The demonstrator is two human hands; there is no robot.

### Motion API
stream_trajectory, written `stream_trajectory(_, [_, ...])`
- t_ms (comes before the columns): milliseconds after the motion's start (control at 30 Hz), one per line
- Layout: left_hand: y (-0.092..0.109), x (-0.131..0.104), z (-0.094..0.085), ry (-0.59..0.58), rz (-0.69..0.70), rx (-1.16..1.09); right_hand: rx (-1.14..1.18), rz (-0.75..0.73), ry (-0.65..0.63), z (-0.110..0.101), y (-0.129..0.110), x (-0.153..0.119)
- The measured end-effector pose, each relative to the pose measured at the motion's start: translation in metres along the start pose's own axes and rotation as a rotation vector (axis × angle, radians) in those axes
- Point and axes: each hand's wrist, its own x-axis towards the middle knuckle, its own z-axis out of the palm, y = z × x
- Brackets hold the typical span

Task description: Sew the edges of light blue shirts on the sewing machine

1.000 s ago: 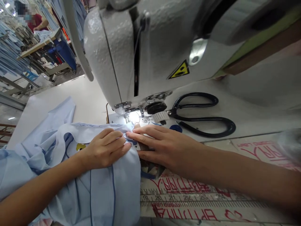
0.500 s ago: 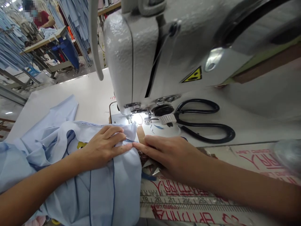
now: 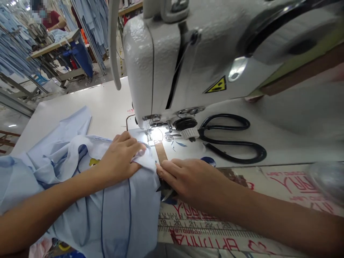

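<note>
Ideally, the cloth (image 3: 143, 215), spread from the lower left to the centre of the frame, is kept smooth with its edge square. The left hand (image 3: 119, 157) has a closed grip, thumb and fingers pinching a fold; a light, even hold should serve best, since a hard pull could skew the edge. The right hand (image 3: 192, 179) has its fingers bunched at the cloth's right edge; whether that grip has hold of cloth, I cannot tell. Metal blades (image 3: 168, 195) jut out below it, best angled away from the fabric; whether they sit in the palm is hidden. Fingertips should stay off the lit plate (image 3: 137, 135) at centre.

Counted: two hands; one cloth, with one yellow patch (image 3: 94, 162) and two dark lines down its lower part; one machine (image 3: 139, 71) across the top; one pair of scissors (image 3: 231, 142) right of centre on one tabletop (image 3: 107, 104); one triangle (image 3: 216, 85); one tan strip (image 3: 161, 152); one ruler (image 3: 204, 225), lower right; one co-worker (image 3: 55, 22), upper left.
</note>
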Motion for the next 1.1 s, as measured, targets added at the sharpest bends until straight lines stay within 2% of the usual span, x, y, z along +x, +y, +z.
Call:
stream_trajectory(133, [0.007, -0.009, 0.005, 0.015, 0.266, 0.046, 0.021, 0.014, -0.009, 0.000, 0.000, 0.001])
stream_trajectory(267, [0.016, -0.018, 0.004, -0.013, 0.357, 0.078, 0.032, 0.005, 0.055, 0.002, 0.003, 0.000])
stream_trajectory(467, [0.021, -0.021, 0.007, 0.054, 0.359, 0.111, 0.217, 0.035, 0.160, 0.011, 0.011, -0.004])
stream_trajectory(733, [0.005, -0.028, 0.016, 0.085, 0.326, -0.003, 0.180, 0.008, 0.160, 0.013, 0.009, -0.002])
stream_trajectory(933, [0.002, -0.013, 0.027, 0.156, 0.268, 0.039, 0.122, 0.060, 0.246, 0.015, 0.029, 0.003])
stream_trajectory(1000, [0.000, -0.008, 0.029, 0.161, 0.264, 0.049, 0.093, 0.062, 0.212, 0.011, 0.033, 0.005])
stream_trajectory(1100, [-0.003, -0.004, 0.032, 0.171, 0.247, 0.061, 0.051, 0.118, 0.088, 0.005, 0.035, 0.008])
